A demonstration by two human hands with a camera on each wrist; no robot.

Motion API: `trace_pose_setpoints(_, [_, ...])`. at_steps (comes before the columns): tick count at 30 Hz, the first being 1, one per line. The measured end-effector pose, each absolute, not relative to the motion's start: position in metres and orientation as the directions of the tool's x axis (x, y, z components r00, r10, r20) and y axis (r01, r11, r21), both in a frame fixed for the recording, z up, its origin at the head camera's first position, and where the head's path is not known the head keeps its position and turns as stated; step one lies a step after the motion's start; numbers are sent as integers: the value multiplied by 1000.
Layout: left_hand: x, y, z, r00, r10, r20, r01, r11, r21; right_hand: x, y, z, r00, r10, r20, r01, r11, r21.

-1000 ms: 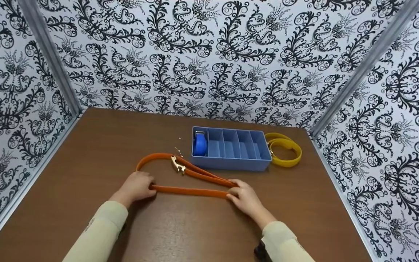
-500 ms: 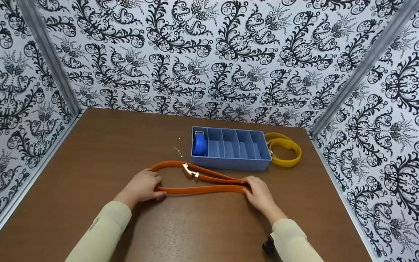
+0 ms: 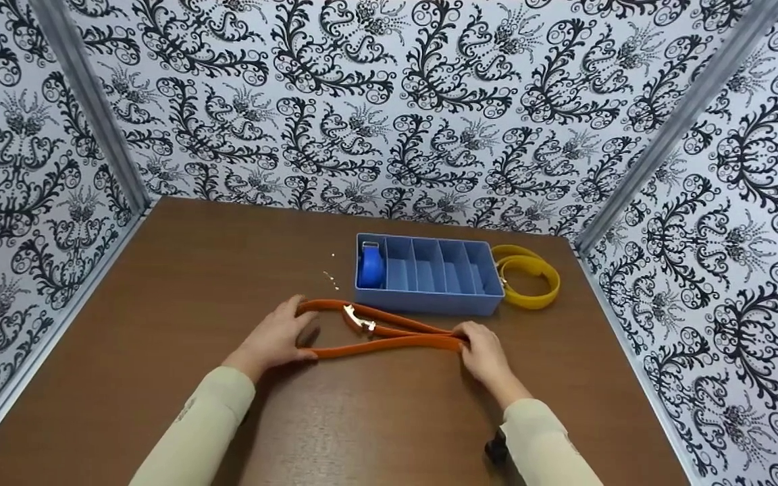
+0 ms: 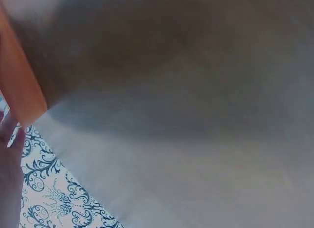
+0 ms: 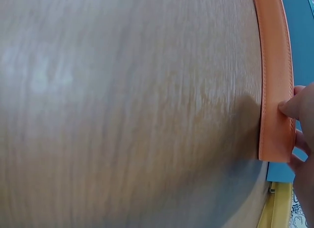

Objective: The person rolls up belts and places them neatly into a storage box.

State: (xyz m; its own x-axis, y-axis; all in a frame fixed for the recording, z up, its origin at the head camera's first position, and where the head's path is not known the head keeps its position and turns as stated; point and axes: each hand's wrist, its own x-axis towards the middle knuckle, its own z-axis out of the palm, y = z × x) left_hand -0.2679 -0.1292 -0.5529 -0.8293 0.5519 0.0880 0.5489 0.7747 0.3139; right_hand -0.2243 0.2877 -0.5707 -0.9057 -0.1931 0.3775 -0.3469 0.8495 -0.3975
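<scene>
An orange strap (image 3: 389,343) with a gold-coloured buckle (image 3: 360,319) stands on edge as a long loop on the brown table. At its left bend my left hand (image 3: 276,339) spreads thumb and fingers around the loop, fingertips at the far side and thumb at the near side. My right hand (image 3: 485,354) pinches the strands together at the right end. In the right wrist view the thumb of the right hand (image 5: 303,125) presses on the orange strap (image 5: 277,80). The left wrist view shows part of the strap (image 4: 19,78) at its left edge.
A blue divided tray (image 3: 429,303) stands behind the strap, with a rolled blue strap (image 3: 371,266) in its leftmost compartment. Right of the tray lies a coiled yellow strap (image 3: 551,287). Patterned walls (image 3: 362,135) enclose the table (image 3: 335,418).
Both hands have moved to the right with the orange strap, and the loop has become shorter and narrower. My left thumb and fingers have spread wider at its bend.
</scene>
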Motion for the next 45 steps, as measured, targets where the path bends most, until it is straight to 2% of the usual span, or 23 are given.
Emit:
trace_pose_setpoints(5, [-273, -126, -547, -843, 538, -12, 514, 811, 279, -226, 286, -571, -911, -183, 370, -339, 843, -417])
trace_pose_setpoints(8, [-273, -125, -542, -843, 538, -26, 518, 822, 236, -227, 285, -572, -902, -197, 385, -358, 840, -408])
trace_pose_setpoints(19, [-270, -113, -544, -884, 466, 47, 463, 853, 243, -224, 283, -575, -900, -205, 384, -361, 845, -395])
trace_pose_setpoints(24, [-270, -109, -547, -888, 457, 48, 451, 846, 284, -224, 281, -573, -929, -187, 319, -311, 862, -401])
trace_pose_setpoints(28, [-267, -106, -552, -888, 456, 61, 456, 854, 248, -226, 277, -571, -955, -184, 234, -266, 878, -397])
trace_pose_setpoints(35, [-262, -99, -559, -890, 452, 63, 454, 860, 232, -226, 261, -574, -961, -222, 166, -261, 926, -272])
trace_pose_setpoints(39, [-256, -97, -558, -888, 448, 106, 460, 853, 248, -225, 253, -574, -970, -210, 124, -234, 944, -232])
trace_pose_setpoints(45, [-252, -92, -568, -886, 439, 150, 464, 844, 270, -230, 247, -577, -975, -148, 168, -183, 958, -219])
